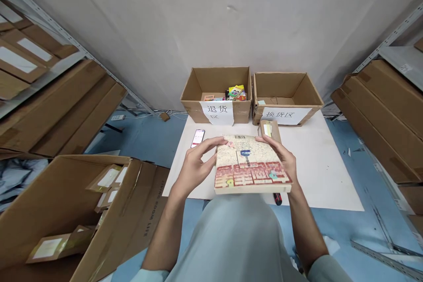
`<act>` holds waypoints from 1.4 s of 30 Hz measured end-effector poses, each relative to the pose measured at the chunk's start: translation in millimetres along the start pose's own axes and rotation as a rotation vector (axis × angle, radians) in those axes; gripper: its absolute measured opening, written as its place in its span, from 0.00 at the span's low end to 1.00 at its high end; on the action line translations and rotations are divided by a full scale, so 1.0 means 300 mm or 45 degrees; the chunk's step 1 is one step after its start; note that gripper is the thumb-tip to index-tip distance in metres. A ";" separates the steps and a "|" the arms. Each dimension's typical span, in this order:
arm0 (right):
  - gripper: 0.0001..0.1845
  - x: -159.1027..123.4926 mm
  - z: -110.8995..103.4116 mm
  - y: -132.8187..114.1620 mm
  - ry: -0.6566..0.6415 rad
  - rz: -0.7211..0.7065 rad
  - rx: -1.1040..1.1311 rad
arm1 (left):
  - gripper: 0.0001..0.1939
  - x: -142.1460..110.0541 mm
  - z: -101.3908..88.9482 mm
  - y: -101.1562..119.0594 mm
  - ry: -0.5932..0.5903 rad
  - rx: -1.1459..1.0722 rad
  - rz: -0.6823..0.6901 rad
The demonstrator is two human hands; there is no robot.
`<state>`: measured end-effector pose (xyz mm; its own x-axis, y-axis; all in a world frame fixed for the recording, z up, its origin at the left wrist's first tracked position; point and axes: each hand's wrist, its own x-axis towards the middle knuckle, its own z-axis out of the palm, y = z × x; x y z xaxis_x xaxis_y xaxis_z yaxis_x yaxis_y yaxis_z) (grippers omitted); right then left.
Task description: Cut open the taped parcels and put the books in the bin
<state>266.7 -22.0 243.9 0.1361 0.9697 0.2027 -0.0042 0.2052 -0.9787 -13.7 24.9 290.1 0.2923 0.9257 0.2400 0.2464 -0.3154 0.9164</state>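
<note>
A paperback book (245, 158), cream with red printing and a barcode at its far edge, is held up over the white table, tilted toward me. My left hand (196, 164) grips its left side near the far corner, thumb at the edge and fingers on the cover. At the right edge my right hand (281, 155) has its fingers on the cover; its thumb is hidden. Just beyond the book lies a small taped cardboard parcel (270, 129). A phone (198, 137) with a lit screen rests left of it, and a red and black tool (277, 198) shows partly below the book.
Two open cardboard boxes with paper signs stand at the table's back: the left box (189, 106) holds small colourful packs, the right box (312, 112) a few items. A large carton (132, 202) with parcels is at lower left. Shelves (66, 81) flank both sides.
</note>
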 end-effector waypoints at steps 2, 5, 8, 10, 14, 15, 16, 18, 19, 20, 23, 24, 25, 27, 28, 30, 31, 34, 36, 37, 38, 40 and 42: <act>0.34 -0.004 -0.004 0.010 0.020 -0.004 -0.031 | 0.24 -0.006 -0.002 -0.007 -0.058 -0.038 -0.047; 0.36 -0.009 0.000 0.034 0.082 -0.017 -0.089 | 0.33 -0.012 0.004 -0.023 -0.018 -0.033 -0.078; 0.35 -0.013 0.007 0.042 0.090 0.014 -0.118 | 0.39 -0.009 0.014 -0.039 0.035 -0.080 -0.120; 0.28 -0.012 0.005 0.038 0.050 0.053 -0.130 | 0.36 -0.004 0.015 -0.050 0.019 -0.126 -0.168; 0.24 0.001 -0.011 0.025 0.001 0.134 -0.072 | 0.27 0.006 0.002 -0.066 0.010 -0.204 -0.235; 0.25 0.006 -0.015 0.022 -0.013 0.147 -0.025 | 0.27 0.008 -0.003 -0.067 -0.005 -0.228 -0.244; 0.27 0.012 -0.016 0.019 -0.023 0.157 0.020 | 0.27 0.010 -0.008 -0.065 -0.023 -0.254 -0.254; 0.30 0.025 -0.010 0.011 -0.007 0.160 0.067 | 0.29 0.016 -0.014 -0.057 -0.036 -0.302 -0.276; 0.29 0.031 -0.003 0.005 0.017 0.158 0.065 | 0.30 0.020 -0.014 -0.051 -0.029 -0.317 -0.296; 0.26 0.036 0.006 -0.002 0.039 0.162 0.052 | 0.29 0.025 -0.013 -0.046 -0.009 -0.322 -0.322; 0.25 0.053 0.042 -0.027 0.060 0.221 0.033 | 0.25 0.046 -0.001 -0.035 0.067 -0.290 -0.412; 0.27 0.059 0.053 -0.035 0.060 0.248 0.036 | 0.26 0.054 0.004 -0.036 0.077 -0.282 -0.441; 0.28 0.066 0.063 -0.041 0.065 0.268 0.039 | 0.28 0.062 0.009 -0.039 0.075 -0.283 -0.468; 0.29 0.081 0.077 -0.046 0.080 0.287 0.039 | 0.31 0.075 0.018 -0.051 0.043 -0.306 -0.515; 0.30 0.088 0.081 -0.045 0.085 0.290 0.037 | 0.32 0.079 0.021 -0.059 0.031 -0.323 -0.529; 0.31 0.100 0.084 -0.036 0.081 0.292 0.029 | 0.34 0.083 0.026 -0.075 0.026 -0.345 -0.538; 0.32 0.103 0.084 -0.028 0.074 0.297 0.028 | 0.34 0.082 0.029 -0.084 0.032 -0.347 -0.535; 0.32 0.097 0.081 0.012 0.042 0.333 0.030 | 0.36 0.067 0.036 -0.116 0.069 -0.348 -0.527; 0.35 0.075 0.077 0.051 0.021 0.387 0.049 | 0.37 0.044 0.042 -0.152 0.102 -0.369 -0.555; 0.37 0.058 0.075 0.075 0.008 0.427 0.069 | 0.38 0.027 0.046 -0.176 0.105 -0.381 -0.583; 0.39 0.036 0.072 0.102 -0.006 0.473 0.091 | 0.39 0.006 0.052 -0.203 0.098 -0.386 -0.619; 0.42 -0.019 0.066 0.163 -0.031 0.578 0.126 | 0.41 -0.052 0.068 -0.262 0.061 -0.363 -0.697; 0.41 -0.088 0.059 0.231 -0.037 0.671 0.104 | 0.41 -0.124 0.092 -0.320 0.033 -0.310 -0.770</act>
<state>245.2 -30.9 171.4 0.0668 0.9471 -0.3140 -0.1420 -0.3025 -0.9425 -22.6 14.9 184.4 0.1445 0.9306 -0.3363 0.1434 0.3166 0.9377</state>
